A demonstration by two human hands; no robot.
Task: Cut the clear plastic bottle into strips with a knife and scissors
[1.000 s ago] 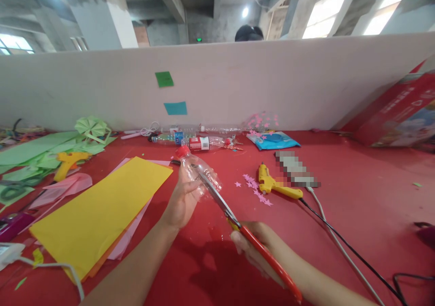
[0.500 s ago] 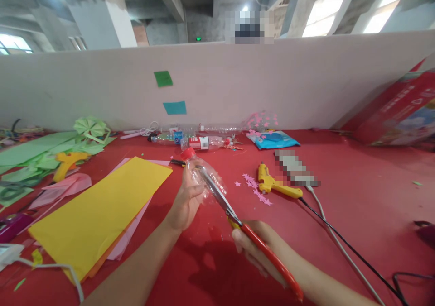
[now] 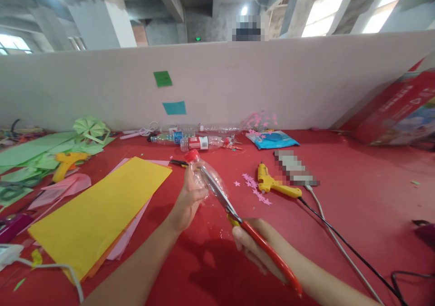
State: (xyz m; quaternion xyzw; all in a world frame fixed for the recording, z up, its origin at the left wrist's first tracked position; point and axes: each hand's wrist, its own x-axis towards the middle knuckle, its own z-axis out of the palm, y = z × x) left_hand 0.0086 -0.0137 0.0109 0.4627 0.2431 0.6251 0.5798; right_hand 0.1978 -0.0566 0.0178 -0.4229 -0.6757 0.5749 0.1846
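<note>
Hands work above the middle of the red desk (image 3: 356, 179): left hand (image 3: 186, 202) grips a clear bottle (image 3: 205, 175), right hand (image 3: 253, 245) holds scissors (image 3: 238, 220) whose blades bite it.

Two yellow glue guns lie on the table, one at the left (image 3: 68, 162) and one at the right (image 3: 276, 184); one pair of scissors (image 3: 251, 233); two sticky notes on the partition, green (image 3: 162, 78) and blue (image 3: 174, 107).

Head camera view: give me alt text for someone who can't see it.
The left hand holds a clear plastic bottle while the right hand works red-handled scissors into it, above a red table with yellow paper.
</note>
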